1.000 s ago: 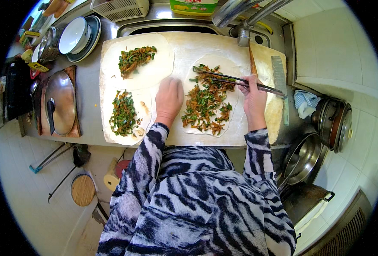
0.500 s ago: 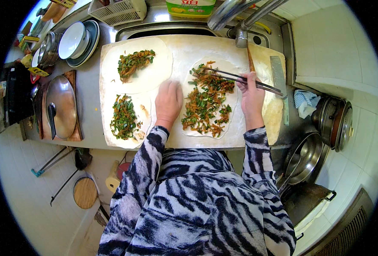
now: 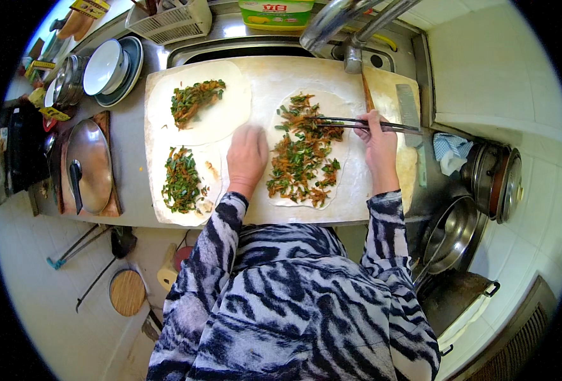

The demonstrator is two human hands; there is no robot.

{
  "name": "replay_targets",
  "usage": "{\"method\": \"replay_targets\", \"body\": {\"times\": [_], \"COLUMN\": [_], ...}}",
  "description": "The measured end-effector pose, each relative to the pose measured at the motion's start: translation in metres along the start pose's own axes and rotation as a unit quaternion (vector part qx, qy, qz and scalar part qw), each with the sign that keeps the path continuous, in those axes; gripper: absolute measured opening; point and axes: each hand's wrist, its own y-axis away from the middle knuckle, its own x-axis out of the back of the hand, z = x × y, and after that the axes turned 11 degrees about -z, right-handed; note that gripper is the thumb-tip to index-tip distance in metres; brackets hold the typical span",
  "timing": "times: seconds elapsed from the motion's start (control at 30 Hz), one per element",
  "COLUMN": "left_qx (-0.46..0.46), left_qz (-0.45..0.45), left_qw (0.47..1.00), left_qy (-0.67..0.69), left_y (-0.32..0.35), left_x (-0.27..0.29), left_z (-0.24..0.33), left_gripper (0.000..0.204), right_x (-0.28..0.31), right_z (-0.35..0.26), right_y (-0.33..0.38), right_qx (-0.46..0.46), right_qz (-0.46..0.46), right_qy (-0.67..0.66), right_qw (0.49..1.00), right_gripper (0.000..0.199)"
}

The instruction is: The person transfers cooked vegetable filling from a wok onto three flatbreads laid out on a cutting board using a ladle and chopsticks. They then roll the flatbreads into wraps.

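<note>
The chopped green-and-orange filling (image 3: 301, 155) lies loose on the right-hand dough sheet (image 3: 346, 166), which looks soft, thin and easily torn; its bare rim offers the safest hold. Slim dark chopsticks (image 3: 339, 119), probably light and stiff, are gripped toward their rear by the right hand (image 3: 380, 145). The left hand (image 3: 247, 157) is beside the sheet on the pastry board (image 3: 262, 79), fingers too hidden to tell open from closed. Beneath is the metal desk (image 3: 127, 149).

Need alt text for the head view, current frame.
A person's right hand holds dark chopsticks at a chopped green-and-orange filling spread on a flat dough sheet. The left hand, partly blurred, is just left of that sheet; further left on the pale board, two more heaps of filling lie on dough.
</note>
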Motion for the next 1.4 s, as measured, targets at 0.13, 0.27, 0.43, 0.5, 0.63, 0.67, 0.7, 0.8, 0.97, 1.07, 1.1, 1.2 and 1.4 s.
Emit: {"method": "replay_targets", "body": {"times": [0.13, 0.27, 0.43, 0.5, 0.63, 0.67, 0.7, 0.8, 0.97, 1.07, 1.1, 1.2, 1.4], "left_qx": [-0.004, 0.001, -0.015, -0.013, -0.008, -0.006, -0.006, -0.007, -0.009, -0.004, -0.005, -0.009, -0.008], "left_qz": [0.008, 0.008, 0.024, 0.023, 0.016, 0.015, 0.014, 0.016, 0.019, 0.011, 0.015, 0.020, 0.010], "left_qw": [1.000, 1.000, 1.000, 1.000, 1.000, 1.000, 1.000, 1.000, 1.000, 1.000, 1.000, 1.000, 1.000], "left_qy": [-0.002, -0.006, -0.007, -0.003, -0.010, -0.011, -0.012, -0.011, -0.015, -0.019, -0.019, -0.014, -0.008], "left_y": [0.000, 0.000, 0.000, 0.001, 0.000, 0.000, 0.001, 0.000, 0.000, 0.000, 0.000, 0.000, -0.001], "left_x": [-0.002, 0.000, -0.004, -0.005, -0.006, -0.005, -0.004, -0.004, -0.002, -0.003, -0.004, -0.005, -0.003], "left_z": [-0.001, 0.001, -0.003, -0.002, -0.002, -0.002, -0.001, 0.000, 0.002, 0.001, 0.000, 0.001, 0.004], "left_gripper": [0.016, 0.016, 0.018, 0.018, 0.018, 0.017, 0.017, 0.016, 0.016, 0.016, 0.016, 0.015, 0.014], "right_x": [0.005, 0.002, 0.019, 0.017, 0.020, 0.016, 0.015, 0.020, 0.016, 0.019, 0.023, 0.027, 0.029], "right_z": [0.002, -0.010, -0.009, -0.007, 0.000, -0.002, -0.003, -0.001, -0.001, -0.005, -0.005, -0.007, -0.008], "right_y": [-0.013, -0.019, -0.006, -0.003, -0.017, -0.020, -0.024, -0.027, -0.023, -0.015, -0.013, 0.000, -0.001], "right_qx": [0.036, 0.056, 0.010, 0.002, 0.046, 0.053, 0.059, 0.040, 0.039, 0.043, 0.041, 0.012, 0.032], "right_qz": [0.010, 0.045, -0.013, -0.022, -0.004, 0.000, 0.004, 0.006, 0.073, 0.083, 0.074, 0.041, 0.058], "right_qy": [0.002, -0.016, -0.008, 0.013, -0.003, -0.014, -0.026, -0.051, -0.063, -0.087, -0.087, -0.052, -0.051], "right_qw": [0.999, 0.997, 1.000, 1.000, 0.999, 0.999, 0.998, 0.998, 0.995, 0.992, 0.993, 0.998, 0.997], "right_gripper": [0.030, 0.030, 0.029, 0.029, 0.029, 0.029, 0.029, 0.030, 0.030, 0.030, 0.030, 0.030, 0.029]}}
